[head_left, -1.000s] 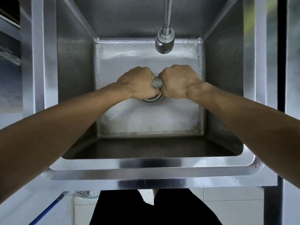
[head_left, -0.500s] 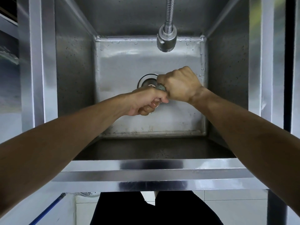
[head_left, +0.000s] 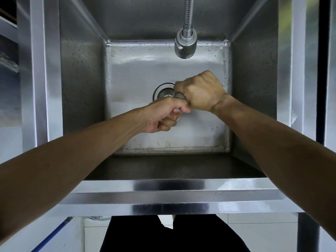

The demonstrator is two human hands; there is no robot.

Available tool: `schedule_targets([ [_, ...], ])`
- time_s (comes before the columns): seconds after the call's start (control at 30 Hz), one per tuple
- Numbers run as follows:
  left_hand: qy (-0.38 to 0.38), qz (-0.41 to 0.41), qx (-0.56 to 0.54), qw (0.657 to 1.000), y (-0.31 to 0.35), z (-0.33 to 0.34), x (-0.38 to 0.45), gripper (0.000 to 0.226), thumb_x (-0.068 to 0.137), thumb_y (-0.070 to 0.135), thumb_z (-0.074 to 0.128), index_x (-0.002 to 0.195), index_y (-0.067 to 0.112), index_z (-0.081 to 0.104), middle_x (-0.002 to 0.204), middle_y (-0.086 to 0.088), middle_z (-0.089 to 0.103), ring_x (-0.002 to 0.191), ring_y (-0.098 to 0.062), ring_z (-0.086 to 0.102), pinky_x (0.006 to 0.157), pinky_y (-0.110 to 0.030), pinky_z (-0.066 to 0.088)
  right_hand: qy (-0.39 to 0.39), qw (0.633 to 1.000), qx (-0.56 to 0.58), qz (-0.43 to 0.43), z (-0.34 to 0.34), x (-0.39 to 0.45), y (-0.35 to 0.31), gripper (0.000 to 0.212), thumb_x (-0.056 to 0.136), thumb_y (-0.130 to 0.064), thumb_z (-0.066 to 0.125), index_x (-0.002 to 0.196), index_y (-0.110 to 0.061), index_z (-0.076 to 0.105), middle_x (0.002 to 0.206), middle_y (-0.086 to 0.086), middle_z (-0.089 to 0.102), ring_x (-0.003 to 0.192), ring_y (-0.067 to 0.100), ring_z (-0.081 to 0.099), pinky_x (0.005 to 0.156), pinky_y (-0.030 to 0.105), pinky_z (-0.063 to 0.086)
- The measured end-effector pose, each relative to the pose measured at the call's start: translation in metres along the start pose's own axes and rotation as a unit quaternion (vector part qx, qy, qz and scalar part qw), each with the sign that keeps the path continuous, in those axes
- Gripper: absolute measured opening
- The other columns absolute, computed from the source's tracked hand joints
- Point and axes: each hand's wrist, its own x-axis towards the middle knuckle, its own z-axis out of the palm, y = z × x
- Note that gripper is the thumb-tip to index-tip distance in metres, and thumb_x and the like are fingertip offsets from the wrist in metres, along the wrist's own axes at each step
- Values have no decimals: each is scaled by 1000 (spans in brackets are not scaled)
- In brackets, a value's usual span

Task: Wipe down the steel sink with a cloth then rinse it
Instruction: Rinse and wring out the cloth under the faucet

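Both my hands hold a grey cloth over the middle of the deep steel sink. Only a small twisted bit of the cloth shows between the fists. My left hand grips its lower end, knuckles turned down and fingers wet. My right hand grips the upper end, just right of the round drain. The spray head of the tap hangs above the sink's far edge, with no water running.
The sink's steel front rim runs across the near side, with steel side ledges left and right. Drops of water cling to the sink walls. A blue pole leans at the lower left over the white tiled floor.
The fists were side by side over the drain. My left hand has dropped and rolled downward while my right stays up, twisting the cloth between them. The drain has come into view.
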Motion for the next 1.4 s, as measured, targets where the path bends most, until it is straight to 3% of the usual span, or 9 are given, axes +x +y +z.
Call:
schedule_targets([
  [0.4, -10, 4, 9, 1000, 2, -2, 0, 46, 93, 18, 57, 56, 25, 30, 51, 7, 27, 43, -9, 17, 40, -21, 13, 17, 1000, 16, 11, -1, -1, -3, 20, 72, -29, 62, 74, -11, 69, 59, 6, 66, 44, 33, 57, 53, 26, 28],
  [0.63, -39, 65, 27, 997, 13, -1, -31, 43, 91, 16, 55, 58, 25, 27, 50, 5, 25, 40, -10, 16, 42, -22, 10, 120, 991, 46, -42, -41, -6, -8, 26, 86, -35, 58, 74, -13, 67, 55, 2, 60, 43, 31, 52, 43, 30, 44],
  [0.77, -51, 4, 5, 999, 2, -9, -14, 46, 92, 18, 54, 55, 26, 29, 48, 8, 26, 39, -8, 16, 42, -22, 9, 14, 998, 64, -8, -24, -4, -15, 46, 89, -47, 47, 83, -9, 72, 66, 8, 71, 52, 35, 64, 53, 29, 35],
  [0.9, -47, 6, 137, 989, 9, -30, -3, 40, 90, 26, 60, 56, 26, 38, 50, 6, 30, 41, -9, 21, 47, -25, 10, -162, 981, 35, 101, -30, 9, -22, 27, 92, -45, 61, 103, -20, 65, 85, 1, 69, 89, 35, 67, 68, 33, 34],
  [1.0, -24, 22, 257, 966, 18, -48, -5, 25, 93, 29, 66, 69, 25, 59, 64, 0, 51, 55, -15, 44, 50, -27, 30, -264, 916, 226, 200, -30, 5, -16, 36, 86, -39, 76, 109, -24, 53, 83, -9, 58, 84, 22, 63, 63, 33, 41],
  [1.1, -3, 40, 255, 966, 9, -63, -2, 14, 95, 29, 72, 105, 20, 68, 92, 2, 70, 84, -11, 68, 70, -29, 55, -253, 811, 459, 259, -31, -8, 1, 45, 82, -19, 84, 118, -20, 56, 93, 5, 69, 72, 16, 62, 62, 32, 50],
  [1.2, 90, 161, 233, 955, -13, -59, 4, 18, 88, 23, 83, 97, 22, 67, 86, 9, 68, 75, 5, 62, 70, -19, 52, -152, 755, 568, 292, -33, -22, 5, 20, 90, -14, 78, 110, -11, 73, 83, 8, 74, 63, 18, 60, 59, 27, 53],
  [1.33, 365, 345, 300, 811, -39, -48, 9, 37, 75, 31, 90, 86, 14, 59, 80, 6, 60, 71, -12, 55, 63, -36, 48, -108, 602, 667, 425, -23, -30, -18, 26, 98, -33, 66, 99, -8, 73, 55, 4, 54, 51, 22, 55, 58, 31, 49],
  [1.4, 339, 331, 308, 825, -38, -41, 2, 47, 73, 45, 85, 98, 19, 56, 90, 9, 62, 77, -12, 60, 67, -35, 51, -95, 581, 661, 466, -15, -31, -26, 35, 98, -40, 60, 94, -7, 69, 57, 6, 55, 55, 23, 58, 62, 33, 48],
])
